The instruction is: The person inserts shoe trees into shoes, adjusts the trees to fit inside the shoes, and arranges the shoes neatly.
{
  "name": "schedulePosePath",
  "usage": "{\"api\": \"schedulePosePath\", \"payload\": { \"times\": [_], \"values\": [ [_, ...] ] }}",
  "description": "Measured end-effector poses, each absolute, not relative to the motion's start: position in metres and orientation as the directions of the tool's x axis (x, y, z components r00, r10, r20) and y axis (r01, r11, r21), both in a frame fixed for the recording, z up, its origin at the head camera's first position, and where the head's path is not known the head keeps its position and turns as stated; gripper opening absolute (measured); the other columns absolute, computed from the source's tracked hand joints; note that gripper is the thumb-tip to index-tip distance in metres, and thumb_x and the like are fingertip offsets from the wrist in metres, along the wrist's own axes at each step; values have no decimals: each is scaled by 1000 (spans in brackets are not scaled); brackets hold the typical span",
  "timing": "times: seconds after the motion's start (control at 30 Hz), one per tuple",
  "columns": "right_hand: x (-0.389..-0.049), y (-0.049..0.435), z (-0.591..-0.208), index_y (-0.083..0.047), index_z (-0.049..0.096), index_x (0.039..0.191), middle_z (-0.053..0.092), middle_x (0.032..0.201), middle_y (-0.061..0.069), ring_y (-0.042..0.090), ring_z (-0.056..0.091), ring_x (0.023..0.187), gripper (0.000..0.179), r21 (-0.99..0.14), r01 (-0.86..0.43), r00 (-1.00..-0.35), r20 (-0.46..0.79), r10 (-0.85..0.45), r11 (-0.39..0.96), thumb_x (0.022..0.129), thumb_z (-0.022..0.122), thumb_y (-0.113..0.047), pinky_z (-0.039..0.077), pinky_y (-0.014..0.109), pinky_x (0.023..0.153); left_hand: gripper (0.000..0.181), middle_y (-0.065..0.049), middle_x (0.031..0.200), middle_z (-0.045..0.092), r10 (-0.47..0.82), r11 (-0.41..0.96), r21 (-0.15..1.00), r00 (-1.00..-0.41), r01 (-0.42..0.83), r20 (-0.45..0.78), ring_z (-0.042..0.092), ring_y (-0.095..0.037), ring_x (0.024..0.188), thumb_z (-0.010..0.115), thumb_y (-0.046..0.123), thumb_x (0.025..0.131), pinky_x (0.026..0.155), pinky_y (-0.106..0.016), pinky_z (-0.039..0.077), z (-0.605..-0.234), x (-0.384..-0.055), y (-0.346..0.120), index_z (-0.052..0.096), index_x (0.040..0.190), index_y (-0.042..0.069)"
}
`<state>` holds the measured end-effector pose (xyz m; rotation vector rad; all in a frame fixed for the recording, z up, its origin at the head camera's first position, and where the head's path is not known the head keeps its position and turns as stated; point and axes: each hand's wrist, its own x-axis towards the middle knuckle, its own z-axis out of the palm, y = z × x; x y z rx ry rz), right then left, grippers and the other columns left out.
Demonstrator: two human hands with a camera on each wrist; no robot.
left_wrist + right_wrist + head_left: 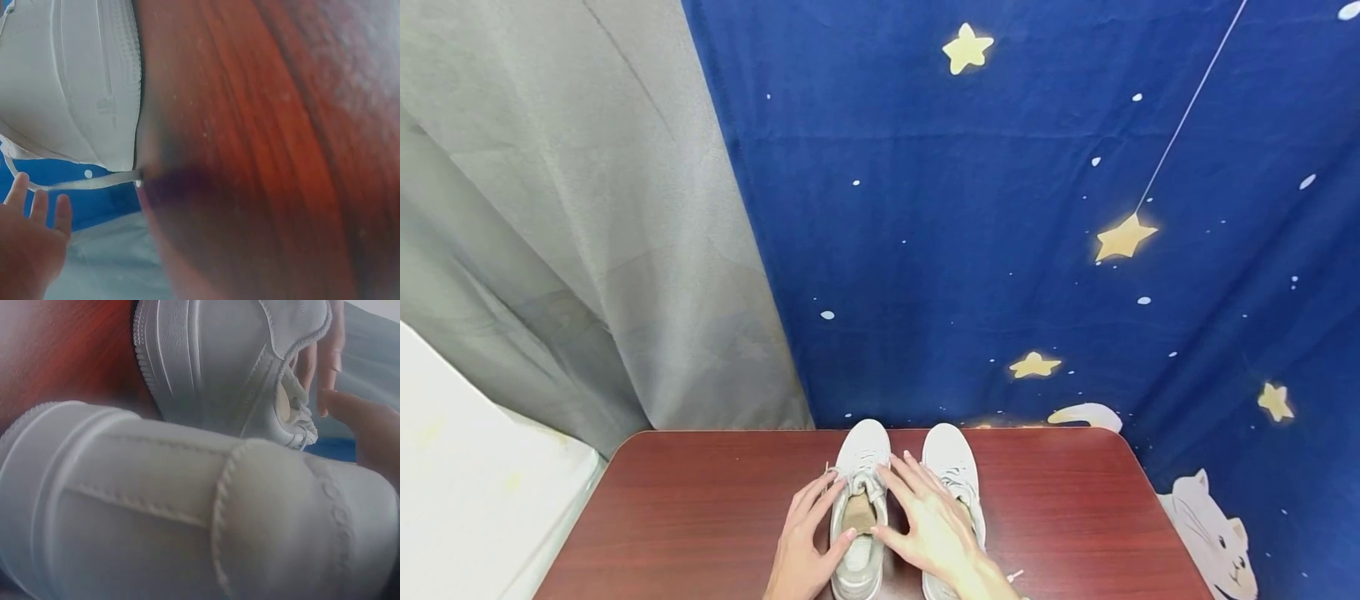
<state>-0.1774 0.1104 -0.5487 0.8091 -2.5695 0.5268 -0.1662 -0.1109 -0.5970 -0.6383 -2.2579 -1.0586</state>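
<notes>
A pair of white lace-up sneakers stands side by side on the table, toes pointing away. Over the left sneaker (861, 450), both hands reach in from either side with fingers spread. My left hand (805, 533) has its fingertips beside the laces and its thumb over the shoe's opening. In the left wrist view, its fingers are close to a loose white lace (94, 182). Across from it, my right hand (932, 525) has fingertips near the laces and its thumb over the tan insole (859, 515). Its wrist partly hides the right sneaker (950, 454).
The dark red wooden table (715, 508) has rounded far corners. A blue star-patterned curtain (940, 250) and a grey curtain (587, 208) hang behind it. At the left is a white surface (467, 475). A white lace tip (1015, 575) lies right of the right sneaker.
</notes>
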Motion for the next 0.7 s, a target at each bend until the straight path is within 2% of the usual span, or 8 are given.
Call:
{"api": "schedulePosePath", "payload": {
  "times": [0.27, 0.47, 0.7],
  "values": [
    [-175, 123, -545, -15, 48, 132, 40, 139, 5, 25, 27, 132, 73, -225, -633, -734, 478, -483, 740, 72, 67, -52, 28, 47, 102, 72, -9, 138, 41, 178, 665, 511, -781, 544, 599, 35, -34, 125, 77, 32, 69, 103, -27, 22, -597, -163, -119, 48, 133, 15],
    [-176, 136, -547, -19, 41, 138, 32, 145, 4, 28, 27, 132, 81, -234, -604, -758, 463, -459, 762, 71, 67, -56, 25, 48, 103, 79, -13, 142, 35, 157, 684, 536, -817, 495, 555, 29, -36, 129, 75, 35, 70, 106, -19, 11, -597, -163, -129, 41, 137, 13],
    [-177, 147, -550, -15, 41, 138, 31, 145, 6, 26, 24, 133, 82, -238, -610, -746, 492, -448, 756, 71, 65, -56, 27, 49, 101, 79, -9, 142, 36, 131, 718, 528, -833, 453, 537, 29, -35, 129, 73, 42, 71, 104, -18, 11, -602, -163, -139, 40, 138, 16]
  ]
}}
